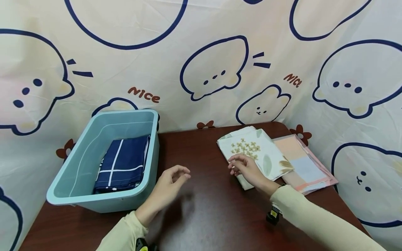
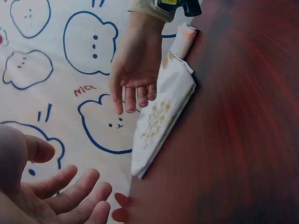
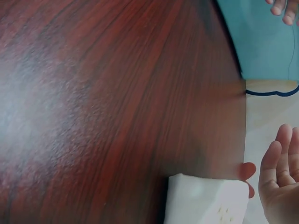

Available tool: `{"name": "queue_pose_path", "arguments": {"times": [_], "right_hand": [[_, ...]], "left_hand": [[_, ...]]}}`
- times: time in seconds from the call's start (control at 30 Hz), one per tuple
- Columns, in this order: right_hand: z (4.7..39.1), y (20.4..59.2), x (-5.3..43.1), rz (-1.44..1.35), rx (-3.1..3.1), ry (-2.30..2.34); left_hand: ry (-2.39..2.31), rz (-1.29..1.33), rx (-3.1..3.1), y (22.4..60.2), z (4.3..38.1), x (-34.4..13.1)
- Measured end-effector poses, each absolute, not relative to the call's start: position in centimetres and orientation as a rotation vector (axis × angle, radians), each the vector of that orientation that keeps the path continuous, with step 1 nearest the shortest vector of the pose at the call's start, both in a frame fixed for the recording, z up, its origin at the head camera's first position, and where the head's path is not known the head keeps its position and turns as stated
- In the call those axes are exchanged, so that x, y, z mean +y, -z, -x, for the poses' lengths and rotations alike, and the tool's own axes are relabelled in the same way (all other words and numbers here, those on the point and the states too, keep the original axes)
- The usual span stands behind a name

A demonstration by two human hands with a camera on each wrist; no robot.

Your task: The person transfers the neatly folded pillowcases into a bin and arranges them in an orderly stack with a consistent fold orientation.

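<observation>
My left hand (image 1: 169, 184) hovers over the table beside the blue bin, its fingers loosely bent and holding nothing. In the left wrist view its fingers (image 2: 79, 196) are spread apart. My right hand (image 1: 246, 169) is above the near left edge of a folded white cloth (image 1: 267, 164) with a yellow flower print; nothing is in its grasp. Partly under that cloth lies a folded peach, pink and pale blue cloth (image 1: 303, 162). Inside the light blue plastic bin (image 1: 152, 153) rests a folded navy cloth (image 1: 125, 162) with white lines.
The dark reddish-brown table (image 1: 201, 209) carries the bin at left and the folded cloths at right. Behind and at the sides hangs a white curtain (image 1: 213, 111) with cartoon bear outlines, meeting the table's far edge.
</observation>
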State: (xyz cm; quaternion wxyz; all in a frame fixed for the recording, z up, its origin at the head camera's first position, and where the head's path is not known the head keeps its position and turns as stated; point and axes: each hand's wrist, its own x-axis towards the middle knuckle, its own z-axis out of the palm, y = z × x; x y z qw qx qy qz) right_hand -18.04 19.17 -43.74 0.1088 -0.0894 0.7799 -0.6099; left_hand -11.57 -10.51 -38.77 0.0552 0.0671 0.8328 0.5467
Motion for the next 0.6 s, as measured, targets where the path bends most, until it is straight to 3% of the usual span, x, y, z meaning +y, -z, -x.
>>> {"name": "queue_pose_path", "arguments": {"times": [0.6], "right_hand": [[18.5,44.8,21.4,0.242,2.446,1.729]], "left_hand": [[-1.762,-0.121,2.308,43.3,12.4,-7.1]]}}
